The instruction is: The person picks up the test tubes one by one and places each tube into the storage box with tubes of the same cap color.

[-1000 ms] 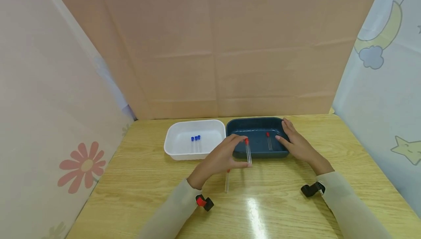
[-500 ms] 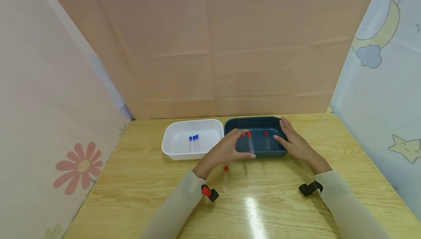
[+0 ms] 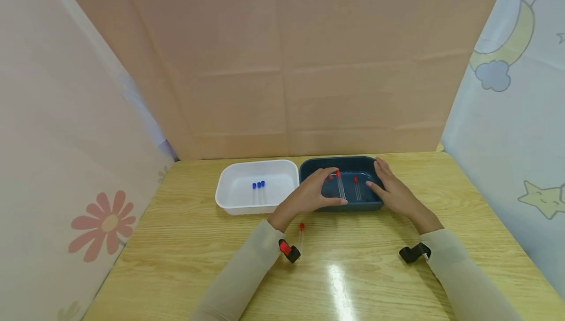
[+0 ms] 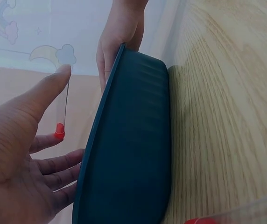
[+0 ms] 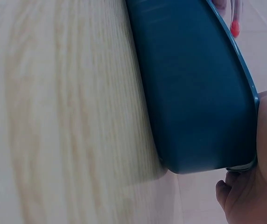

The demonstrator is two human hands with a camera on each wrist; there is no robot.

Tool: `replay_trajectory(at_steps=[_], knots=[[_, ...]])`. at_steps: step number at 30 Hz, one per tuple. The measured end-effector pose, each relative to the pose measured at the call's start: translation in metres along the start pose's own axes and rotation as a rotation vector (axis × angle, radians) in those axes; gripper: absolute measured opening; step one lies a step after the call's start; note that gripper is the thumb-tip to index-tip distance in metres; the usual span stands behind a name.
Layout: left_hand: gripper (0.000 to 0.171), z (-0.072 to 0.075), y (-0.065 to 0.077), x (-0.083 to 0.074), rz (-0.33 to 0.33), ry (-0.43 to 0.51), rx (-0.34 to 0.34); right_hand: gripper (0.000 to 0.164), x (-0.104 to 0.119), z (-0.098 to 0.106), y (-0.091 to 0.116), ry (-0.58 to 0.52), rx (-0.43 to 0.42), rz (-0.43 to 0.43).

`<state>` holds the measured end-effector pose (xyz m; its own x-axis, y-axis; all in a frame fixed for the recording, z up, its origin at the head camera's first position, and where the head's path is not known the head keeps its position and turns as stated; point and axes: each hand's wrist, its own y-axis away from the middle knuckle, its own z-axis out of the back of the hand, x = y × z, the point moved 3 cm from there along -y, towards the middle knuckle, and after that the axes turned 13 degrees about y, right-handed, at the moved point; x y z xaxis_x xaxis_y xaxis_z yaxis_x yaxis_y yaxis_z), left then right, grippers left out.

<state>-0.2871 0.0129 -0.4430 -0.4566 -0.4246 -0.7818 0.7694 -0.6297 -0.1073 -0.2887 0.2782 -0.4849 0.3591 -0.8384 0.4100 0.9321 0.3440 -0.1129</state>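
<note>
My left hand (image 3: 309, 194) is over the dark blue tray (image 3: 353, 207), pinching a red-capped test tube (image 3: 341, 186) by its ends. The left wrist view has the thumb at the tube's bottom and the index finger by its red cap (image 4: 59, 131). A second red-capped test tube (image 3: 356, 191) lies inside this tray, to the right. At the tray's right end, my right hand (image 3: 398, 197) grips the rim, thumb on the inner side. On the table, under my left wrist, lies another red-capped test tube (image 3: 302, 233), partly hidden by the wrist camera.
A white tray (image 3: 238, 210) stands left of the dark one, side by side with it. Inside are 3 blue-capped test tubes (image 3: 259, 192). Behind both trays hangs a brown backdrop (image 3: 238, 90). The wooden table (image 3: 185, 252) stretches out in front.
My left hand has carried the test tube forward and right, from in front of the dark blue tray to over it. My right hand keeps its place on the rim.
</note>
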Motion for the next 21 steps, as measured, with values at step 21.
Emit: replay_trajectory(at_steps=[21], knots=[[0.096,-0.01,-0.027,0.011,0.091,-0.141,-0.014,0.078,0.001,0.0,0.001,0.004,-0.003,0.0]])
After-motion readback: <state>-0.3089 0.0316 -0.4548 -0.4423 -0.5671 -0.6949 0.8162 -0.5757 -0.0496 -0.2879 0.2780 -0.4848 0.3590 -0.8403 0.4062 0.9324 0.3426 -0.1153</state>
